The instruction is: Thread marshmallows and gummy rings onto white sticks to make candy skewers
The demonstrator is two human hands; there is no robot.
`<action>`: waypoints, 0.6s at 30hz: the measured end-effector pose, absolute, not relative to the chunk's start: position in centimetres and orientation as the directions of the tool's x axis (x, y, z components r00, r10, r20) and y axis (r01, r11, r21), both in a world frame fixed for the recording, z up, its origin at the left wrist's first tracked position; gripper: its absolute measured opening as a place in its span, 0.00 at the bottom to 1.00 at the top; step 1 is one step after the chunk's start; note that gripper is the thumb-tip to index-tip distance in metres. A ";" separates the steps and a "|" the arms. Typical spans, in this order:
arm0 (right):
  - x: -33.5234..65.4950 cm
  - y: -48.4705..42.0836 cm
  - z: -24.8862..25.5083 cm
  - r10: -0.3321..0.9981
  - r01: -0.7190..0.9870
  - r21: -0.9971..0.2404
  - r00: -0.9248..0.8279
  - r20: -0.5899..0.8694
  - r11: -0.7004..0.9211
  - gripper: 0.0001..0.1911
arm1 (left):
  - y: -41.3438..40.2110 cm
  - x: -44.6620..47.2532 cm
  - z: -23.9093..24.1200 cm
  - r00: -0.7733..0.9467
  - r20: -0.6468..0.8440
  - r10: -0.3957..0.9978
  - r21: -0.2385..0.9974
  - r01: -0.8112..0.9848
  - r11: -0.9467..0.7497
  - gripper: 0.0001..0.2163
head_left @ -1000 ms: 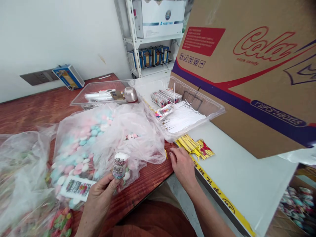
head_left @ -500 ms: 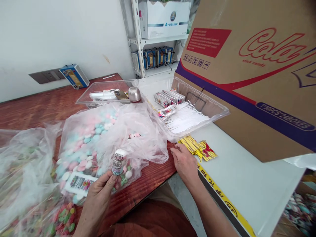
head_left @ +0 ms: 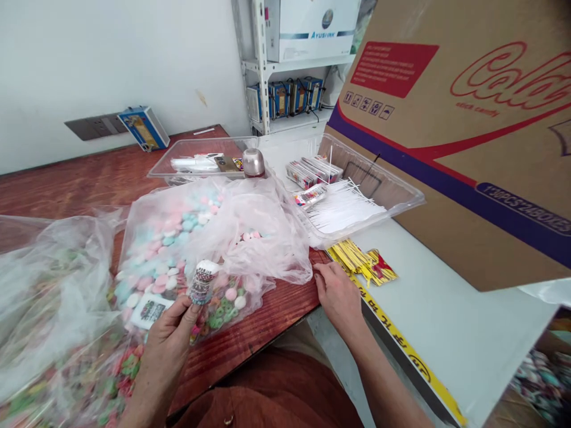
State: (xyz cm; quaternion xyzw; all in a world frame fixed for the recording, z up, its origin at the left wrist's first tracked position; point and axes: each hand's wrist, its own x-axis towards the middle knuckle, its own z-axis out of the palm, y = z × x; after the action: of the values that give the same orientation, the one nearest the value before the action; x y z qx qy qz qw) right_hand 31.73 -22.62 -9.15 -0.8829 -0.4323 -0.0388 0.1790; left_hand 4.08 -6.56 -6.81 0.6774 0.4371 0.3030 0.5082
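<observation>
My left hand (head_left: pixel 172 333) pinches a small printed candy packet (head_left: pixel 204 282) between thumb and fingers. It is upright, with a white top and dark lettering, above a clear bag of pastel candies (head_left: pixel 154 255). Under the packet lie green and pink candies (head_left: pixel 225 309). A white labelled packet (head_left: pixel 149 310) rests on the bag just behind this hand. My right hand (head_left: pixel 339 297) rests at the edge of the red wooden table (head_left: pixel 267 321), fingers loosely extended and partly hidden. I see nothing in it. Beside its fingers is a bundle of yellow twist ties (head_left: pixel 352 258).
A clear plastic tray (head_left: pixel 401 202) holds white sticks (head_left: pixel 345 208) and stacked packets (head_left: pixel 312 171). Behind the bags stand another tray (head_left: pixel 156 169) and a metal-topped container (head_left: pixel 253 161). A large cardboard box (head_left: pixel 428 196) rises on the right. Gummy candies fill a bag (head_left: pixel 53 285) at left.
The view has shifted, so the background sits farther right. My left hand has drawn the packet slightly left and up, tilting it. My right hand stays by the table edge.
</observation>
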 end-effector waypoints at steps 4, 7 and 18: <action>32.1 -21.4 -9.4 0.750 0.780 -0.250 0.623 0.221 -0.574 0.07 | -6.8 3.9 -6.3 0.438 0.004 0.899 0.914 0.362 -0.181 0.17; 32.1 -21.2 -9.1 0.760 0.793 -0.249 0.606 0.236 -0.555 0.08 | -6.8 3.7 -5.9 0.432 0.019 0.902 0.900 0.385 -0.203 0.16; 27.6 -23.8 -6.5 0.829 0.686 -0.658 0.534 0.165 -0.311 0.08 | -6.8 3.4 -5.1 0.477 0.125 0.870 0.788 0.486 -0.379 0.13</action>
State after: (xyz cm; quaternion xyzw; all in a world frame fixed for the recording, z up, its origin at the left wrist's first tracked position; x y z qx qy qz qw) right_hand 27.58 -23.78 -6.53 -0.8031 -0.4715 0.1027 0.3495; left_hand 3.36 -6.84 -5.06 0.7841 0.4323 0.2735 0.3514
